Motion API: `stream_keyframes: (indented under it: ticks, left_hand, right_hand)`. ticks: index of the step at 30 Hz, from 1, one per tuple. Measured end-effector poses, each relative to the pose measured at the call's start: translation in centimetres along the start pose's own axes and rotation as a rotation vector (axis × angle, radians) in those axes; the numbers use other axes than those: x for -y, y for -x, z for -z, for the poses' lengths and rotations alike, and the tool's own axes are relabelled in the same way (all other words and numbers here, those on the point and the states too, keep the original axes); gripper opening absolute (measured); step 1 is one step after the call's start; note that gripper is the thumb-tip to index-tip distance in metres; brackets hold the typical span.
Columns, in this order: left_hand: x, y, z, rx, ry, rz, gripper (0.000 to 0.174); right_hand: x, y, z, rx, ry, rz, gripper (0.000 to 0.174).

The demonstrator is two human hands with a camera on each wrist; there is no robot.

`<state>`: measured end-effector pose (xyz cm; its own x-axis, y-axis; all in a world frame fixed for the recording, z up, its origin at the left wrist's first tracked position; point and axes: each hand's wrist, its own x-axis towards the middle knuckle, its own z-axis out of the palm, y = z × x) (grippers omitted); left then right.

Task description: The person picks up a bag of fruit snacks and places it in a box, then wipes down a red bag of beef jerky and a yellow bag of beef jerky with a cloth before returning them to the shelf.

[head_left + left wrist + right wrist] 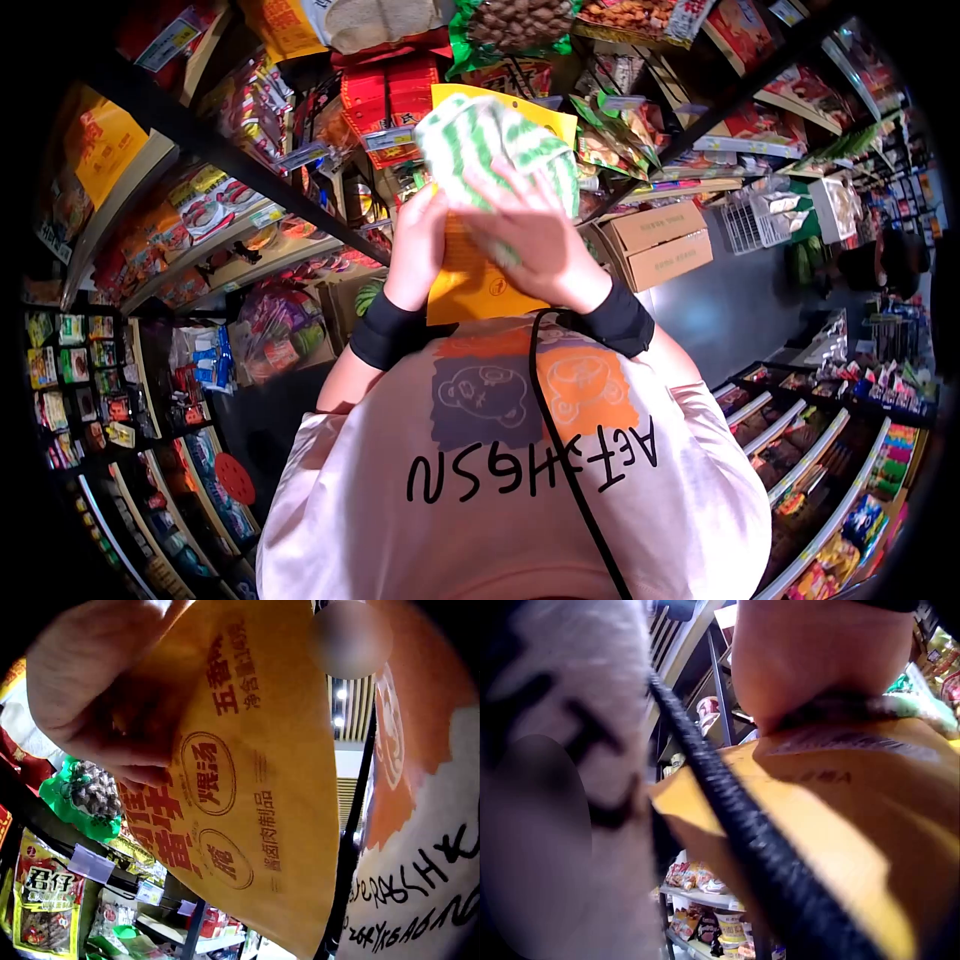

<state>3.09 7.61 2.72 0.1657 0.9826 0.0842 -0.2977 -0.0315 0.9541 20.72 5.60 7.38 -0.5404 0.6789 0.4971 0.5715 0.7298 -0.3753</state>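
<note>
A yellow-orange food packet (468,275) with red print is held up in front of the chest. My left hand (419,245) grips it by one side edge; the left wrist view shows its curled fingers (124,754) over the printed face (289,780). Across the packet's other face lies a green-and-white striped cloth (470,135). My right hand (545,235) presses flat on this cloth, its fingers extended and blurred. Only the heel of the right hand (821,664) shows in the right wrist view, over the packet (817,810).
Shelves of packaged snacks surround the person, with red packets (390,100) and a green bag (515,30) just beyond the hands. A cardboard box (660,245) stands at the right, near a white wire basket (755,220). A black cord (735,817) hangs before the shirt.
</note>
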Motion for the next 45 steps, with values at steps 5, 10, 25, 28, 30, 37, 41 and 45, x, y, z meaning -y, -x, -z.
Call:
stream_keyframes:
  ticks: [5, 10, 25, 28, 30, 37, 41, 45]
  left_hand:
    - [-0.6, 1.5, -0.7, -0.042, 0.047, -0.019, 0.032]
    - [-3.3, 1.7, -0.7, -0.115, 0.128, -0.139, 0.03]
    - [-3.4, 5.6, 0.6, 0.104, -0.534, -0.206, 0.033]
    - [-2.7, 6.2, -0.6, 0.077, -0.482, -0.31, 0.039]
    - [-2.6, 6.1, -0.1, 0.051, -0.465, -0.338, 0.04]
    - [-3.4, 6.7, 0.7, -0.262, -0.462, -0.295, 0.039]
    - [-3.5, 6.5, 1.3, -0.5, -0.357, -0.311, 0.037]
    - [-4.1, 6.0, 2.2, -0.562, -0.23, -0.351, 0.039]
  right_hand:
    - [2.8, 3.5, 0.6, 0.141, -0.014, 0.107, 0.041]
    - [1.4, 7.3, -0.6, 0.376, -0.425, -0.032, 0.041]
    - [-0.3, 2.4, 4.4, -0.472, -0.664, -0.292, 0.052]
    - [0.5, 0.4, 0.5, -0.372, -0.455, -0.219, 0.053]
    - [0.8, 0.0, -1.5, -0.415, -0.291, -0.176, 0.054]
    - [0.5, 0.6, -3.4, -0.298, -0.314, -0.137, 0.055]
    - [-0.1, 2.1, -4.8, -0.056, -0.354, -0.178, 0.056]
    - [-2.1, 4.3, -6.9, 0.196, -0.628, -0.311, 0.051]
